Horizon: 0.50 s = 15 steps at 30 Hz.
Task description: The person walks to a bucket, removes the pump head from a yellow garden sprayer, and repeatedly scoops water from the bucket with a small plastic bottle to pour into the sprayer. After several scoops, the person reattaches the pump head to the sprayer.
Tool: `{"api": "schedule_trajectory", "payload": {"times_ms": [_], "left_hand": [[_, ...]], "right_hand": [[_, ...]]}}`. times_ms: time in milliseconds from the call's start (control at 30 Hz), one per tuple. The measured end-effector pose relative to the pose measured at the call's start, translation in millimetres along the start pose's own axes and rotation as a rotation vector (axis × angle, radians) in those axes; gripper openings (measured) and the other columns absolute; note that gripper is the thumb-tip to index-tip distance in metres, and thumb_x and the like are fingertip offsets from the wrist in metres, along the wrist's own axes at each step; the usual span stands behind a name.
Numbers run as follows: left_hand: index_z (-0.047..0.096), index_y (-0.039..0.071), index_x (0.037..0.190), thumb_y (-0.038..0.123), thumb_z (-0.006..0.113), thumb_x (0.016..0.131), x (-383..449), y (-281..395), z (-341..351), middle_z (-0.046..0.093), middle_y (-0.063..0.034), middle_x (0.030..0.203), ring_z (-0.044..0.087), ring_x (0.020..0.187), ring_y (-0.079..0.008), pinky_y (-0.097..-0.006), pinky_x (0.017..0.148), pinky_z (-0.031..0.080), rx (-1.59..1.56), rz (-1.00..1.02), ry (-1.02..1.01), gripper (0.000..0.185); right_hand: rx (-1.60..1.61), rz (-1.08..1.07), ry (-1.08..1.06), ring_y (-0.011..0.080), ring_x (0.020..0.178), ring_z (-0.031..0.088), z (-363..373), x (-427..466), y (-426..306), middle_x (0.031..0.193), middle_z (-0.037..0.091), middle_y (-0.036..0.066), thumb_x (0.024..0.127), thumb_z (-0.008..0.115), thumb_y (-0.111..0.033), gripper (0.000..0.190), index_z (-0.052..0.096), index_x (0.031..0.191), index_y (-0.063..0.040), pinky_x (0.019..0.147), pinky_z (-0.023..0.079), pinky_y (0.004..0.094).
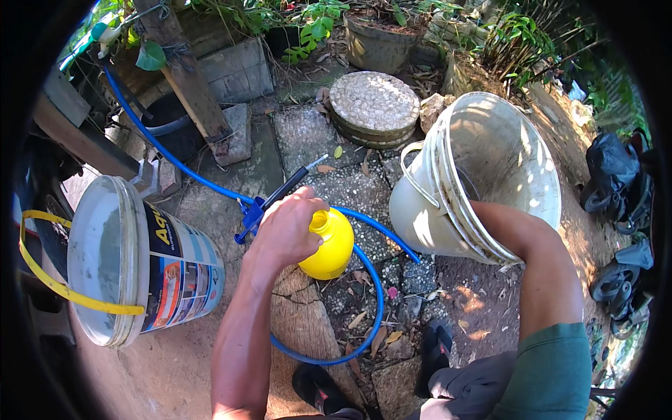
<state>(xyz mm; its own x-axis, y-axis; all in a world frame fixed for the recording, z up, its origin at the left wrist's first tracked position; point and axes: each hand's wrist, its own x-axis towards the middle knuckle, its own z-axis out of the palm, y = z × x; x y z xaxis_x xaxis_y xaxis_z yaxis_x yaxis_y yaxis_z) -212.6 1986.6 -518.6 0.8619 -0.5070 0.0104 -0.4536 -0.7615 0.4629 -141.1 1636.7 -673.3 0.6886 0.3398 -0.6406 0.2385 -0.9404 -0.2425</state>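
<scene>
My left hand (290, 228) is closed around a blue pump sprayer head (254, 215), with its black tube (286, 186) slanting up and away. The thumb and fingers of that hand are also against the open neck of a round yellow plastic sprayer bottle (333, 247). My right forearm (504, 228) reaches into a large whitish plastic bucket (420, 205), which leans with its mouth towards the right. The bucket's wall hides my right hand, so what it holds cannot be seen.
At left stands a paint bucket (181, 270) with a yellow handle (68, 291). A blue hose (375, 325) curls across the paving. Farther off are a round stone slab (375, 102), a wooden post (189, 89), a black bucket (176, 128) and a plant pot (380, 44). Dark wheeled objects (614, 283) lie at right.
</scene>
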Motion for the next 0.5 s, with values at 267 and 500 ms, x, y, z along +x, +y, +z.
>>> {"api": "schedule_trajectory", "payload": {"times_ms": [267, 500], "left_hand": [[0.060, 0.010, 0.122, 0.024, 0.087, 0.064, 7, -10, 6, 0.063, -0.0118, 0.123, 0.058, 0.127, -0.0368, -0.0500, 0.107, 0.048, 0.033, -0.044, -0.320, 0.066], [0.050, 0.011, 0.131, 0.025, 0.091, 0.067, 1, -46, 28, 0.056, -0.0137, 0.130, 0.056, 0.128, -0.0288, -0.0403, 0.108, 0.046, -0.430, -0.059, -0.371, 0.077]], "right_hand": [[-0.037, -0.016, 0.040, 0.0389, 0.120, 0.066, 18, 9, -11, 0.130, 0.070, 0.020, 0.093, 0.068, -0.039, 0.050, 0.063, 0.135, -0.013, 0.099, 0.053, 0.0473], [-0.010, -0.005, 0.048, 0.0387, 0.123, 0.064, 23, 2, -5, 0.132, 0.069, 0.020, 0.092, 0.069, -0.041, 0.054, 0.061, 0.138, -0.014, 0.101, 0.052, 0.0475]]}}
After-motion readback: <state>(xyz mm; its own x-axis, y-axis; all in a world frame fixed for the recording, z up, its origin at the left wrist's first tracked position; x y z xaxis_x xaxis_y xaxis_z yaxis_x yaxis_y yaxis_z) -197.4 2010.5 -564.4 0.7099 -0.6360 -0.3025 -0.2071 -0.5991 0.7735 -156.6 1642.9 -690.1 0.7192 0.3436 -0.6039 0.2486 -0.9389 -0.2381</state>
